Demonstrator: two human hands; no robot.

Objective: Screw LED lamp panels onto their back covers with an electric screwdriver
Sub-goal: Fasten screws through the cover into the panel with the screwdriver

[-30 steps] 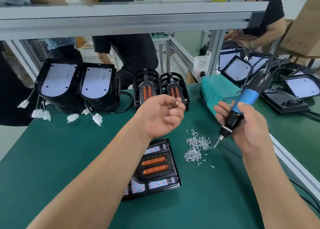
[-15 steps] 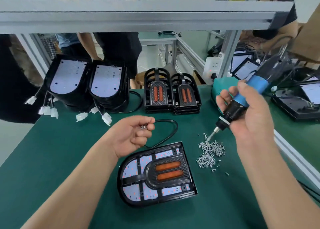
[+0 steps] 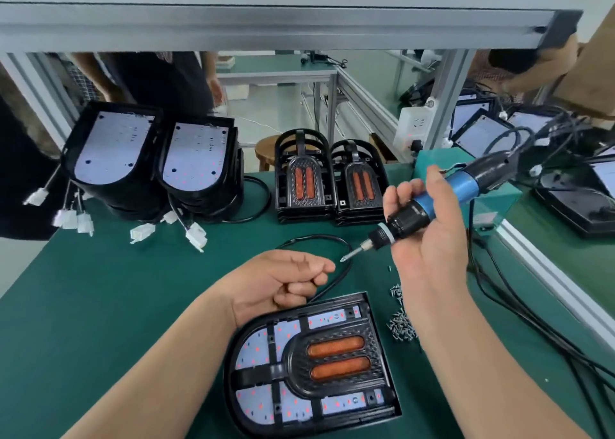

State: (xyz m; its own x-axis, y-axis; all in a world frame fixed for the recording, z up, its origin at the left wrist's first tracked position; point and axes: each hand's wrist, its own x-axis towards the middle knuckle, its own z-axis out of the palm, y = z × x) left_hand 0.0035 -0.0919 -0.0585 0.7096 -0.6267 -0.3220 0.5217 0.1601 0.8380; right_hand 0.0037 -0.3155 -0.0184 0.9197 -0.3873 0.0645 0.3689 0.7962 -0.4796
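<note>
Lamp (image 3: 312, 365): a flat black plastic shell, rounded at one end, is laid nearest on the green mat (image 3: 133, 305). White panel sections dotted with red are seen through its ribbed frame, and two orange oblong lenses sit at the middle.
Left hand (image 3: 276, 285): it is held just beyond the lamp's far edge, with the fingers curled into the palm. Whether anything is held inside cannot be told.
Screws (image 3: 401, 325): a small silvery heap is seen beside the lamp's right edge, partly hidden by the right forearm.
Right hand (image 3: 429, 235): it is raised above the mat, with the fingers wrapped round the screwdriver (image 3: 442, 199).
Screwdriver: the blue and black barrel is tilted. The metal bit is pointed down towards the left fingertips, near them but apart, beyond the lamp.
Cable (image 3: 347, 255): a thin black loop is laid under the bit.
Covers (image 3: 303, 179): black ribbed stacks are stood at the far edge.
</note>
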